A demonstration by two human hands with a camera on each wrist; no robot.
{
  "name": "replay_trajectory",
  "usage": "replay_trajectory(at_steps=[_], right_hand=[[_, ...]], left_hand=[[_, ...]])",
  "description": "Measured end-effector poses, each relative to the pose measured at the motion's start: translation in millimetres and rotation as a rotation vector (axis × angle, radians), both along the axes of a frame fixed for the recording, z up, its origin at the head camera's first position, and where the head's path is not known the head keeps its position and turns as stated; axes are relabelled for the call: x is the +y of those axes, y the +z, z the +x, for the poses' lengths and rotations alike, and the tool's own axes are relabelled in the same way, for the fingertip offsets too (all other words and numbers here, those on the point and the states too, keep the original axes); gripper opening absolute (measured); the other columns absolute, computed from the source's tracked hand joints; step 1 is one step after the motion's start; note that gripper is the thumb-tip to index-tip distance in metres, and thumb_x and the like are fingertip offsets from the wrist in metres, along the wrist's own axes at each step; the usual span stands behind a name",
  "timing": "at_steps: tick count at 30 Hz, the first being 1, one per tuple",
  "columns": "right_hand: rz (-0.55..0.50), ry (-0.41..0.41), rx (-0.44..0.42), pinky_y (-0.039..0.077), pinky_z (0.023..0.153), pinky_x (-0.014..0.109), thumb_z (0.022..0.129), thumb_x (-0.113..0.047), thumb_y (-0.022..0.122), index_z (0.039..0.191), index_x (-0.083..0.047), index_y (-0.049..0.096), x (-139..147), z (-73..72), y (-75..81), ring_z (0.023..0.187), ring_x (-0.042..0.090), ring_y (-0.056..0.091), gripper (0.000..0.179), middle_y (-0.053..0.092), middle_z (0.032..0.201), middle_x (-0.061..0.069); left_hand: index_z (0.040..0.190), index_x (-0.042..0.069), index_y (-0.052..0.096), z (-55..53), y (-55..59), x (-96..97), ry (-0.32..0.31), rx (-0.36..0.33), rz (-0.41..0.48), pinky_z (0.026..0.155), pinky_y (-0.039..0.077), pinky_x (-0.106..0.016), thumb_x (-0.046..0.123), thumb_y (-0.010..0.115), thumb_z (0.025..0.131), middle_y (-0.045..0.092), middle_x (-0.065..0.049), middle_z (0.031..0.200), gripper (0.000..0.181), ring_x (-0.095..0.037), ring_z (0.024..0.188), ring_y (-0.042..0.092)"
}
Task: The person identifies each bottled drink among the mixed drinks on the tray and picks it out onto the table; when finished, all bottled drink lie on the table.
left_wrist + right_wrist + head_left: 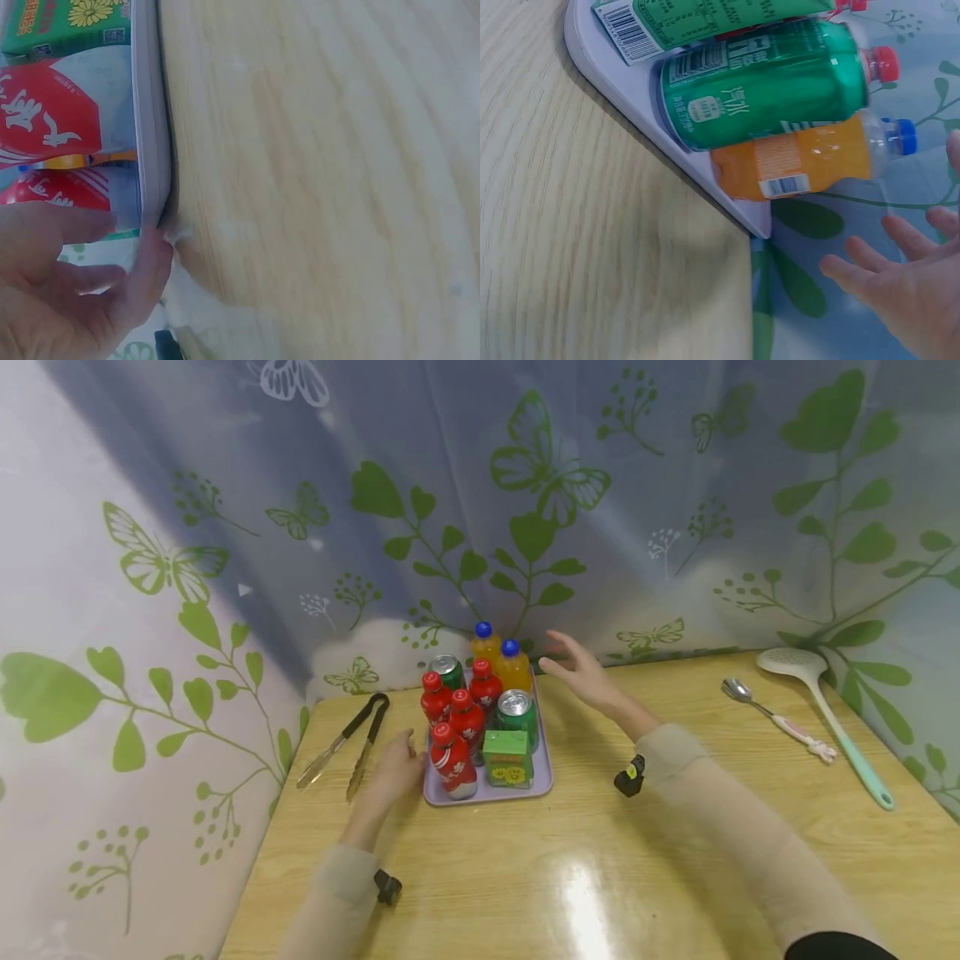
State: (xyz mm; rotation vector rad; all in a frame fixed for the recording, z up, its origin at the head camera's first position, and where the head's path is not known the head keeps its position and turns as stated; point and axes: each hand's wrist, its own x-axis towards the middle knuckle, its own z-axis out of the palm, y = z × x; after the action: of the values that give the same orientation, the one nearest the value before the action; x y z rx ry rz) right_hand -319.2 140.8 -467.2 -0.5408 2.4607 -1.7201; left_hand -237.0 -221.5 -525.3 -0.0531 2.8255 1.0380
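A lilac tray (487,797) holds red-capped bottles with red labels (453,762), green cans (517,714), orange drinks with blue caps (514,668) and a green drink carton (508,758). My left hand (397,770) is at the tray's left side, fingers loosely bent. In the left wrist view a fingertip (155,247) of it meets the near corner of the rim. Raised off the tray's far right corner, my right hand (581,672) has its fingers spread and holds nothing. The right wrist view shows it beside the nearer orange bottle (780,161), apart from it.
Black-handled tongs (352,739) lie left of the tray, close to my left hand. Over on the right are a spoon with a pink-and-white handle (780,718) and a slotted skimmer with a mint handle (825,710). A leaf-patterned curtain (465,468) borders the wooden table (510,877).
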Motion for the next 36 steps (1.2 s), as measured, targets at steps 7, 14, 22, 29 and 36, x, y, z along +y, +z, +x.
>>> replay_trajectory(at_steps=[7,14,22,29,36], right_hand=[[-0.009,-0.004,-0.024,0.041,0.121,0.064,0.107,-0.027,0.061,0.167,-0.010,0.025,-16,-10.6,-13.7,0.145,0.053,0.046,0.072,0.041,0.162,0.029],[-0.013,0.021,-0.083,0.043,0.120,0.063,0.106,-0.024,0.064,0.166,-0.007,0.028,-23,-12.5,-13.7,0.146,0.055,0.044,0.072,0.038,0.164,0.030],[0.009,0.031,-0.083,0.048,0.116,0.061,0.103,-0.022,0.069,0.164,-0.009,0.033,-33,-20.9,-22.7,0.142,0.054,0.049,0.073,0.043,0.161,0.029],[0.019,0.019,-0.023,0.051,0.113,0.061,0.100,-0.015,0.072,0.162,-0.009,0.037,-43,-23.8,-28.2,0.142,0.050,0.051,0.072,0.047,0.159,0.026],[0.011,-0.025,0.012,0.053,0.112,0.059,0.097,-0.012,0.075,0.159,-0.009,0.043,-50,-27.1,-30.6,0.138,0.049,0.056,0.069,0.053,0.156,0.024]], left_hand=[[0.154,-0.009,0.044,-4.1,-1.0,5.0,-0.053,-0.019,-0.050,0.065,0.051,-0.027,0.008,0.062,0.098,0.069,-0.013,0.094,0.061,-0.019,0.077,0.062],[0.146,-0.008,0.054,-1.5,0.0,10.3,-0.063,-0.033,-0.068,0.055,0.047,-0.024,-0.003,0.066,0.090,0.066,-0.010,0.083,0.058,-0.016,0.065,0.058],[0.148,-0.008,0.053,0.4,0.9,11.5,-0.037,-0.034,-0.085,0.058,0.050,-0.025,-0.004,0.065,0.088,0.069,-0.014,0.090,0.061,-0.020,0.072,0.061],[0.148,-0.006,0.054,0.4,-1.7,14.5,-0.021,-0.042,-0.073,0.057,0.050,-0.026,-0.005,0.064,0.088,0.070,-0.015,0.094,0.061,-0.020,0.073,0.061],[0.150,-0.006,0.052,-1.3,-1.7,14.2,-0.002,-0.044,-0.091,0.057,0.050,-0.025,-0.003,0.063,0.090,0.072,-0.016,0.099,0.061,-0.020,0.074,0.062]])
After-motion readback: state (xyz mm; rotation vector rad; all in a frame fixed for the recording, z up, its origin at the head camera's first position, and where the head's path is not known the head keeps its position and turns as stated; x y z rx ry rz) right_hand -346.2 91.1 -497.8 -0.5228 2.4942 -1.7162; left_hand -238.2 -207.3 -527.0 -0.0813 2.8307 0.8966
